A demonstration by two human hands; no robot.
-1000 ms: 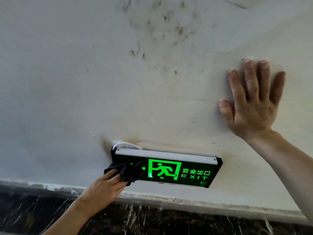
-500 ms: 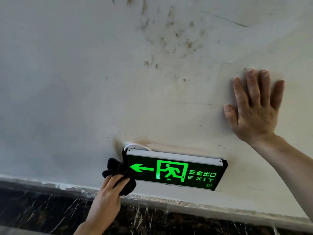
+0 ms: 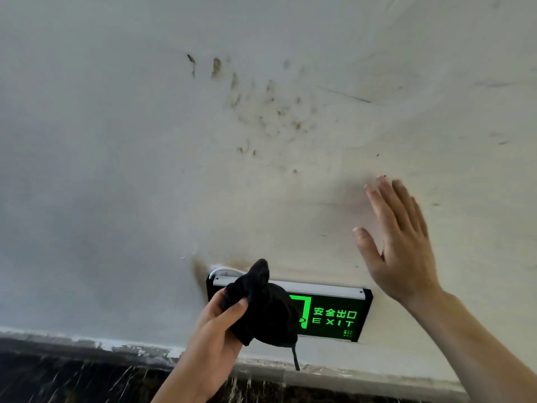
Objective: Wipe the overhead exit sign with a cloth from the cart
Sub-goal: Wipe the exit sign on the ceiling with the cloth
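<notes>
A lit green exit sign (image 3: 334, 317) in a black frame hangs from the white ceiling, low in the middle of the view. My left hand (image 3: 215, 341) grips a bunched black cloth (image 3: 263, 309) and holds it over the sign's left half, hiding the arrow and most of the running figure. A thread dangles from the cloth. My right hand (image 3: 401, 245) is raised to the upper right of the sign, fingers straight and together, holding nothing. It looks lifted slightly off the ceiling.
The white ceiling (image 3: 145, 170) carries brown stains (image 3: 261, 112) above the sign and a dark smudge at the sign's left end. A dark marble wall (image 3: 72, 379) runs along the bottom edge. A white cable (image 3: 223, 270) loops out above the sign.
My left hand has carried the cloth from the sign's left end to the right, onto its face. My right hand has come off the ceiling and moved left, nearer the sign.
</notes>
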